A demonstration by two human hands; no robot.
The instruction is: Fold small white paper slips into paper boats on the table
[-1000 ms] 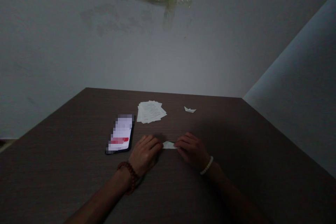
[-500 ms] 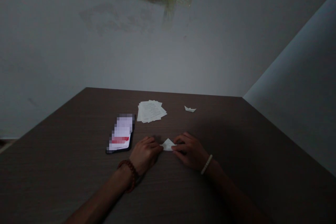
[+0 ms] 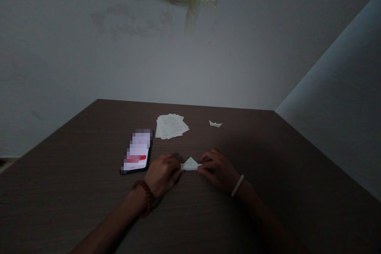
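Between my hands lies a small folded piece of printed paper (image 3: pixel 191 164), with a triangular peak on top and a straight band along its lower edge. My left hand (image 3: pixel 164 172), with a dark red beaded bracelet at the wrist, is closed on the band's left end. On the other side, the thumb and fingers of my right hand (image 3: pixel 218 170) pinch the right end; a pale beaded bracelet circles that wrist. My fingertips cover both ends of the paper.
A lit phone (image 3: pixel 137 151) lies left of my left hand. Farther back is a loose stack of printed paper sheets (image 3: pixel 172 126), and to its right sits a small folded paper boat (image 3: pixel 215 124). The brown table (image 3: pixel 98 135) meets a grey wall behind.
Both hands have moved slightly outward along the folded paper, so more of its lower band shows between them. The phone, stack and paper boat have stayed in place.
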